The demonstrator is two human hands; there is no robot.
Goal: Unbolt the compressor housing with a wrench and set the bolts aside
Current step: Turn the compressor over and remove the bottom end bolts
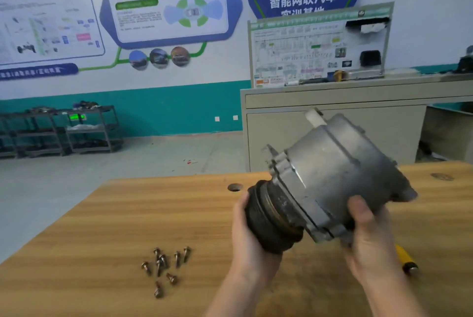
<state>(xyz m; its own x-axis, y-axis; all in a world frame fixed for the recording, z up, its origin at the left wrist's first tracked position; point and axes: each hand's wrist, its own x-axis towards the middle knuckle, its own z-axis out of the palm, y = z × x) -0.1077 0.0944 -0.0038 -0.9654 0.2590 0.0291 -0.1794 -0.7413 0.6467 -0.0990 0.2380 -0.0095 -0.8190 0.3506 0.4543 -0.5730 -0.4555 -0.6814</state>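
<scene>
Here you have the compressor [330, 176] lifted clear of the worktop [102, 227], tilted so its dark pulley end [268, 219] points down towards you and to the left, while the grey aluminium housing rises up and to the right. Your left hand [249, 234] cups the pulley end from below, fingers curled round its far side. Your right hand [368, 229] grips the lower edge of the housing, thumb pressed on the grey casing. The frame is motion-blurred round the right hand. A loose cluster of nine or so bolts [165, 266] lies on the wooden worktop, left of your left forearm and well apart from the compressor. A yellow tool handle [407, 260] with a dark tip lies on the worktop, partly hidden behind your right wrist. A round hole [235, 187] sits in the worktop just beyond the left hand.
</scene>
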